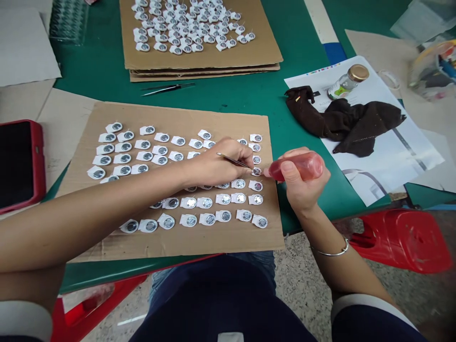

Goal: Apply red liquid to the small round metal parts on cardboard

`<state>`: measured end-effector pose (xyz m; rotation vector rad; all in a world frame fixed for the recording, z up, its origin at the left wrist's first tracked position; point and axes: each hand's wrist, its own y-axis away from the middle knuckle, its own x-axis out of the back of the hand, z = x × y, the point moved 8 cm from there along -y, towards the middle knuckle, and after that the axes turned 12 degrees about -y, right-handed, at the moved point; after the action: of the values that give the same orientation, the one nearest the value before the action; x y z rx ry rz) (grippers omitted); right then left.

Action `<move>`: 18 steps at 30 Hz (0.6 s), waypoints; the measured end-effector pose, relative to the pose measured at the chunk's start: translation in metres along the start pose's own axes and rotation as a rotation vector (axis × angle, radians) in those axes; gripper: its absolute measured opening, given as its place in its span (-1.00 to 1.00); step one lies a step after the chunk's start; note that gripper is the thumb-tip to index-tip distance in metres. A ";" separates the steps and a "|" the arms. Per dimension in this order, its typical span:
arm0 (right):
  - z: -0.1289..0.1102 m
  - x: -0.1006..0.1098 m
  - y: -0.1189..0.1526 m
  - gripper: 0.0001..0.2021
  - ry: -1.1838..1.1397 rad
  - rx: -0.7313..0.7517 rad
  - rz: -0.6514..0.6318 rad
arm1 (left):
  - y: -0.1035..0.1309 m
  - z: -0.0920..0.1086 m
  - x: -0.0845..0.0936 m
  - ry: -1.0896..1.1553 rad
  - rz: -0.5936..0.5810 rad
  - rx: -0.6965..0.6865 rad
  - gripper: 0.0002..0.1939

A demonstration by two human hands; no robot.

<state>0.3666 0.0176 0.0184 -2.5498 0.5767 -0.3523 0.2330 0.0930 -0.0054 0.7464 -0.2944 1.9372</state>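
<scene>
My left hand (pixel 228 159) reaches across a cardboard sheet (pixel 199 242), pinching slim metal tweezers (pixel 235 161). Their tip meets a small round white-rimmed part with a paper tab (pixel 256 171) in the rightmost column. My right hand (pixel 302 178) is wrapped round a soft translucent red squeeze bottle (pixel 301 166), tilted so its nozzle points left at that same part. Just below it, another tabbed part (pixel 255 185) has a reddish centre. Rows of similar parts with silvery centres cover the sheet, some hidden under my left forearm.
Stacked cardboard (pixel 213 61) with many more parts lies at the back, and a second pair of tweezers (pixel 167 89) in front of it. A red-cased phone (pixel 21 164) is at left. On the right are dark cloth (pixel 345 118), a lidded jar (pixel 347 81) and a red stool (pixel 406 237).
</scene>
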 end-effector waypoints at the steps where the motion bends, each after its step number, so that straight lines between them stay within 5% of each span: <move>1: 0.000 0.000 0.000 -0.88 0.002 0.002 -0.001 | 0.000 0.001 0.001 0.000 0.003 0.001 -0.87; 18: 0.002 0.004 0.001 -0.84 -0.063 -0.012 0.078 | 0.001 0.004 0.002 -0.017 0.026 -0.013 -0.89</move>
<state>0.3701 0.0162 0.0170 -2.5317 0.6538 -0.2417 0.2330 0.0913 -0.0009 0.7549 -0.3280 1.9521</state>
